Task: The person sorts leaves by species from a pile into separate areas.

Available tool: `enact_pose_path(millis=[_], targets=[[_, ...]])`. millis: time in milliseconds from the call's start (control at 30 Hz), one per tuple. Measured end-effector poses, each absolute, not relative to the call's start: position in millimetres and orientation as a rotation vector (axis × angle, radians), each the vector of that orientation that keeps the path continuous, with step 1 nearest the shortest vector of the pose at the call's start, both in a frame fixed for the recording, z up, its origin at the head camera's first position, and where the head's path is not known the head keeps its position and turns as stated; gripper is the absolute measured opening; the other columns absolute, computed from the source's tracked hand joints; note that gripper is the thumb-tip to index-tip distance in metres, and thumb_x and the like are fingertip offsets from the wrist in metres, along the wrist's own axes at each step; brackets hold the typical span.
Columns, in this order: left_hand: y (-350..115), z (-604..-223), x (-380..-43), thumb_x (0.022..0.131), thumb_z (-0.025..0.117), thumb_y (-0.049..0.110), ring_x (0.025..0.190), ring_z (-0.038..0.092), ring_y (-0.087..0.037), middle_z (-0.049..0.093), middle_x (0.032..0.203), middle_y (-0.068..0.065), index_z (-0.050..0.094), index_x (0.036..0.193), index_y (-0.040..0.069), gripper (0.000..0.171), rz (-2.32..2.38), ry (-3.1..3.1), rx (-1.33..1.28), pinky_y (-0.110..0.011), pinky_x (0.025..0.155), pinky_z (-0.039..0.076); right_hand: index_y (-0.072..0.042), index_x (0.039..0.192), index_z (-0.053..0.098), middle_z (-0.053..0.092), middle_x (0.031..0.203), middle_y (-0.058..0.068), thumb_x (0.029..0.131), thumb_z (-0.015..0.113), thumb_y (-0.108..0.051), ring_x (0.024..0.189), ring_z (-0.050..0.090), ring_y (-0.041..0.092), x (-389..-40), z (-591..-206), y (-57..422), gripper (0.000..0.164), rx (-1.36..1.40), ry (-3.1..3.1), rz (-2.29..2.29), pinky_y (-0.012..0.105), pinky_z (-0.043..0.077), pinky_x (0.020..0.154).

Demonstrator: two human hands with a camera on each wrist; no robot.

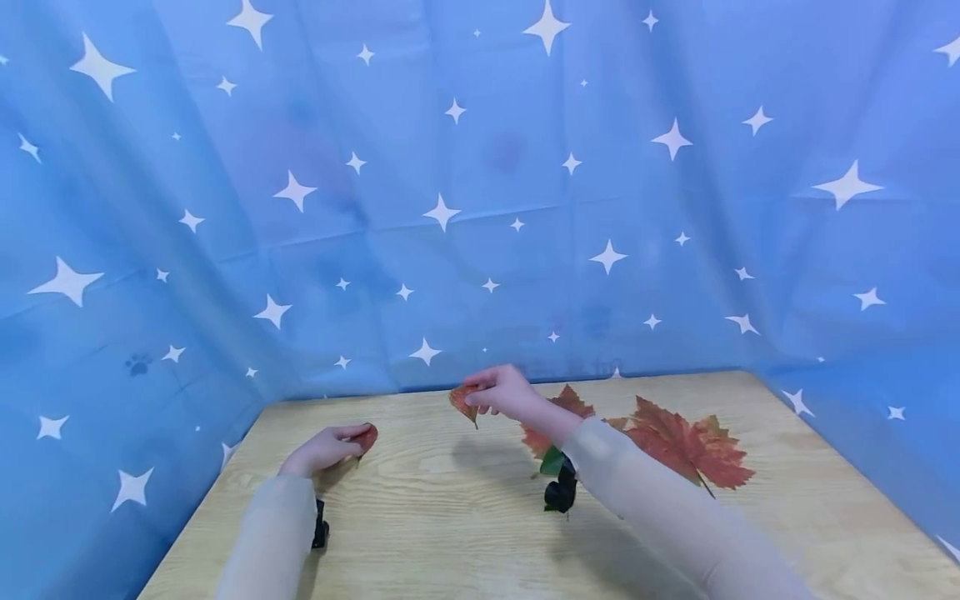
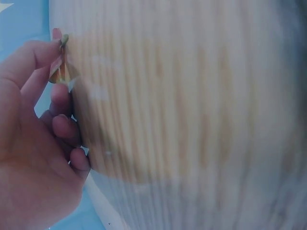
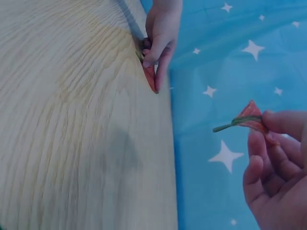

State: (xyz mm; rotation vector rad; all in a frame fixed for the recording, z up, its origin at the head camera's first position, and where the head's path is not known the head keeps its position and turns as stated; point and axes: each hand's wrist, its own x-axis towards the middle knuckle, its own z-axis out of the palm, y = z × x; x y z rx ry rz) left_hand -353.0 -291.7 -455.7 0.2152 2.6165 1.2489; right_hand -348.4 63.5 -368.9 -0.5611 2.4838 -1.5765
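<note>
My left hand (image 1: 324, 450) pinches a small red leaf (image 1: 367, 438) between thumb and fingers, low over the left part of the wooden table. In the left wrist view the thumb and index finger grip this leaf (image 2: 58, 72) by its stem end. Farther right, my right hand (image 1: 510, 395) holds another small orange-red leaf (image 1: 464, 403) above the table, its stem hanging down. The right wrist view shows that leaf (image 3: 252, 116) between thumb and fingertips, with a green stem sticking out. There the left hand (image 3: 163, 33) and its red leaf (image 3: 150, 76) appear too.
Large red maple leaves (image 1: 686, 442) lie on the right of the table (image 1: 420, 517), partly behind my right forearm. A green leaf (image 1: 552, 461) shows beside that wrist. A blue curtain (image 1: 480, 192) with white stars stands behind the table's far edge.
</note>
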Motion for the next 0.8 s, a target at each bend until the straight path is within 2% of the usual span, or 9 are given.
enact_pose_path(millis=[133, 267, 367, 500, 633, 800], targets=[[-290.6, -452.2, -351.7, 0.091, 0.064, 0.013, 0.12, 0.048, -0.032, 0.043, 0.142, -0.027, 0.047, 0.143, 0.004, 0.055, 1.236, 2.617, 0.246, -0.041, 0.094, 0.04, -0.006, 0.124, 0.067, 0.068, 0.087, 0.004, 0.091, 0.069, -0.012, 0.068, 0.062, 0.018, -351.9, -374.7, 47.9, 0.033, -0.528, 2.474, -1.613, 0.029, 0.047, 0.055], [-290.7, -451.0, -349.5, 0.091, 0.065, 0.013, 0.118, 0.05, -0.032, 0.044, 0.141, -0.028, 0.047, 0.143, 0.003, 0.055, 1.22, 2.634, 0.234, -0.042, 0.093, 0.041, -0.006, 0.123, 0.067, 0.067, 0.085, 0.005, 0.091, 0.069, -0.012, 0.068, 0.061, 0.018, -355.0, -377.2, 33.9, 0.033, -0.523, 2.469, -1.625, 0.028, 0.047, 0.056], [-290.3, -451.3, -347.8, 0.091, 0.065, 0.013, 0.114, 0.051, -0.03, 0.045, 0.14, -0.026, 0.048, 0.143, 0.005, 0.055, 1.243, 2.635, 0.21, -0.041, 0.091, 0.041, -0.006, 0.123, 0.067, 0.069, 0.091, 0.005, 0.091, 0.068, -0.011, 0.071, 0.061, 0.02, -358.4, -379.9, 24.4, 0.033, -0.498, 2.444, -1.655, 0.028, 0.047, 0.057], [-289.3, -453.1, -346.9, 0.092, 0.063, 0.011, 0.119, 0.05, -0.033, 0.044, 0.141, -0.027, 0.047, 0.143, 0.003, 0.054, 1.26, 2.621, 0.221, -0.044, 0.094, 0.041, -0.004, 0.123, 0.067, 0.07, 0.102, 0.005, 0.091, 0.068, -0.011, 0.076, 0.062, 0.022, -364.0, -389.9, 12.8, 0.033, -0.457, 2.411, -1.702, 0.027, 0.047, 0.057], [-288.9, -454.0, -347.4, 0.091, 0.064, 0.009, 0.124, 0.047, -0.035, 0.044, 0.141, -0.026, 0.048, 0.143, 0.003, 0.055, 1.271, 2.615, 0.22, -0.045, 0.098, 0.04, -0.003, 0.123, 0.066, 0.07, 0.095, 0.007, 0.091, 0.068, -0.01, 0.075, 0.062, 0.022, -367.6, -400.9, 0.7, 0.033, -0.435, 2.4, -1.721, 0.028, 0.048, 0.057], [-291.8, -451.6, -349.9, 0.09, 0.063, 0.009, 0.115, 0.05, -0.03, 0.044, 0.141, -0.026, 0.048, 0.143, 0.005, 0.055, 1.278, 2.614, 0.197, -0.041, 0.092, 0.04, -0.001, 0.122, 0.067, 0.069, 0.086, 0.006, 0.089, 0.07, -0.009, 0.074, 0.064, 0.023, -370.4, -412.5, -19.3, 0.034, -0.421, 2.417, -1.768, 0.029, 0.049, 0.056]])
